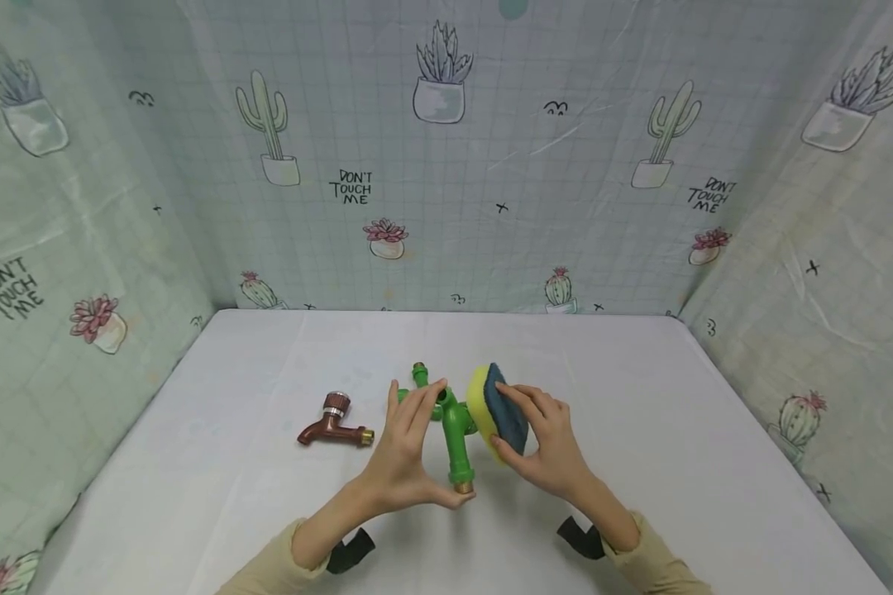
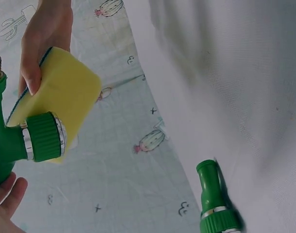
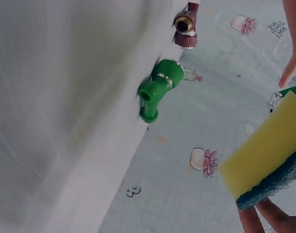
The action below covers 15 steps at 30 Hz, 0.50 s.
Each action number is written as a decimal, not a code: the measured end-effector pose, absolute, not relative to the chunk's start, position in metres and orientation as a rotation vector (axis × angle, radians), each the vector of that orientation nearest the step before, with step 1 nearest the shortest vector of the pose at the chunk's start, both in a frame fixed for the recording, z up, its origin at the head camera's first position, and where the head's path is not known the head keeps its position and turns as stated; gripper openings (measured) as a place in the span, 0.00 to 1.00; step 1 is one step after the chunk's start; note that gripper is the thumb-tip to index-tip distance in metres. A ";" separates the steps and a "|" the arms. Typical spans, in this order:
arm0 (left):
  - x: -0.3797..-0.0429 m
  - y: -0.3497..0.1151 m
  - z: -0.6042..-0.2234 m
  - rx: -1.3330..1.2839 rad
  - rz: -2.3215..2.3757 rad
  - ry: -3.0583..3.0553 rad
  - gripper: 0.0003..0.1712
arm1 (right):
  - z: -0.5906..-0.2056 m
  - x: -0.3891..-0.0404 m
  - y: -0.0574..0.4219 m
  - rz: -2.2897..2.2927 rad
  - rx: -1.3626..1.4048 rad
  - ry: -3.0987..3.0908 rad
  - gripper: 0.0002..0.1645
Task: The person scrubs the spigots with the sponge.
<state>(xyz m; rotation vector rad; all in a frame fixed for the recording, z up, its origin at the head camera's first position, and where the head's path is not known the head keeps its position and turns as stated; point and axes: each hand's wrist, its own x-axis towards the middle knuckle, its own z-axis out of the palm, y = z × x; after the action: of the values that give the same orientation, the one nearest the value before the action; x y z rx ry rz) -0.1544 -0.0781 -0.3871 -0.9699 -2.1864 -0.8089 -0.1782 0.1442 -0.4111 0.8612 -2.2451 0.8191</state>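
My left hand (image 1: 398, 467) grips a green tap (image 1: 457, 442), thumb at its brass threaded end and fingers at the opposite end, above the table. A yellow sponge with a dark blue scouring side (image 1: 508, 413) is pinched in my right hand (image 1: 554, 450). Its yellow face meets the held tap's ribbed knob (image 2: 43, 138) in the left wrist view. In the right wrist view the sponge (image 3: 267, 150) hides most of that tap. A second green tap (image 1: 420, 374) lies on the table behind the left hand, partly covered by it.
A brown tap (image 1: 331, 430) with a brass end lies on the white table (image 1: 253, 512), left of the left hand. Dark bands (image 1: 351, 551) show near both wrists. Cactus-printed cloth (image 1: 446, 165) stands behind and along both sides of the table.
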 end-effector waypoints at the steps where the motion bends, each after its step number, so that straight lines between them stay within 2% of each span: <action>1: -0.154 -0.078 -0.387 -0.971 -0.808 -2.182 0.70 | -0.411 -0.177 0.144 0.822 0.869 -2.239 0.35; 15: -0.153 -0.078 -0.396 -0.862 -1.016 -2.193 0.69 | -0.414 -0.156 0.137 0.802 1.002 -2.125 0.33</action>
<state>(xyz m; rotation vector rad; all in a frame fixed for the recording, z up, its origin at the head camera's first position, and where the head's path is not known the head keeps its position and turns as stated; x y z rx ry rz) -0.1531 -0.0777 -0.3964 -0.8616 -2.1932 -1.0155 -0.1557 0.1374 -0.4136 1.0023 -2.1255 0.8025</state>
